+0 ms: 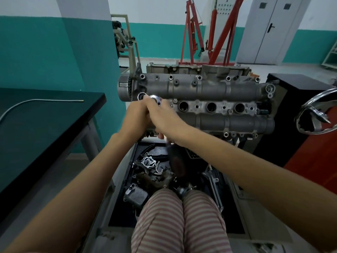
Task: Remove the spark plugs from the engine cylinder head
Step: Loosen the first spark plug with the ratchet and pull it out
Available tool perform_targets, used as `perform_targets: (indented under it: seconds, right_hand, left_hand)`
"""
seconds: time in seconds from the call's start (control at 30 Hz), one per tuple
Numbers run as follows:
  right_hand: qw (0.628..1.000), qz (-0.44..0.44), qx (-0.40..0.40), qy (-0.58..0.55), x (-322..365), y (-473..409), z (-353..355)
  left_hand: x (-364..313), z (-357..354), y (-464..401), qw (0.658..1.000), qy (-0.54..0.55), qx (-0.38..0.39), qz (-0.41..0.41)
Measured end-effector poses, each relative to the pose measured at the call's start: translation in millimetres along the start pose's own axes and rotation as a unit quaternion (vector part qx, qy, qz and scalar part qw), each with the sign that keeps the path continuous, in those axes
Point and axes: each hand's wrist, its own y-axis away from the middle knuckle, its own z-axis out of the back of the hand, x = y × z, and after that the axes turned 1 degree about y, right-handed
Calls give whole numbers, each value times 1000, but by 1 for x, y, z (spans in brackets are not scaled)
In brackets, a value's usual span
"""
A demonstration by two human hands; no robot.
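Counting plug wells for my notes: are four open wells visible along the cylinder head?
No, only three open wells show on the cylinder head; both hands cover the leftmost spot.

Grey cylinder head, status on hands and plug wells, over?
Both hands gripping chrome ratchet at leftmost well. Grey metal cylinder head: three round plug wells exposed, plugs not visible inside. Nothing blocking them.
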Motion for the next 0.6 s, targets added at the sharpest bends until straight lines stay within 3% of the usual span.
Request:
perform_targets:
  seconds: [0.03, 0.07, 0.1, 0.17, 0.23, 0.3, 0.4, 0.47, 0.5, 0.53, 0.57, 0.6]
  right_hand:
    - [996, -37, 49, -67, 1, 1, 0]
    - [998, -14, 50, -32, 2, -1, 3]
    - [994, 46, 14, 98, 3, -4, 8]
    - [909, 177, -48, 373, 10, -8, 25]
    - [854, 208, -15, 477, 22, -12, 40]
    - [841, 203, 2, 501, 26, -14, 44]
    - [874, 221, -71, 427, 11, -9, 32]
    - [952, 141, -77, 260, 2, -2, 18]
    - [992, 68, -23, 107, 2, 1, 10]
    - [997, -15, 59, -45, 6, 4, 5]
    - [981, -66, 126, -133, 9, 6, 3]
    - [978, -71, 147, -127, 9, 5, 6]
  left_hand:
    - [0, 1, 0, 1000, 8, 6, 4]
    - [0, 1, 1, 1000, 23, 3, 6]
    - [0, 0, 3, 999, 40, -8, 7]
    - [-1, -5, 6, 996, 69, -39, 26]
    - [-1, -8, 5, 994, 59, -71, 56]
    - [3, -8, 2, 997, 45, -57, 31]
    - [8, -3, 1, 999, 40, -21, -30]
    - [9, -3, 2, 998, 22, -26, -44]
    - [12, -4, 3, 999, 21, -22, -35]
    - [16, -8, 5, 999, 33, -17, -11]
    - [17, -10, 6, 998, 57, -7, 20]
    - [20, -13, 6, 996, 77, -9, 33]
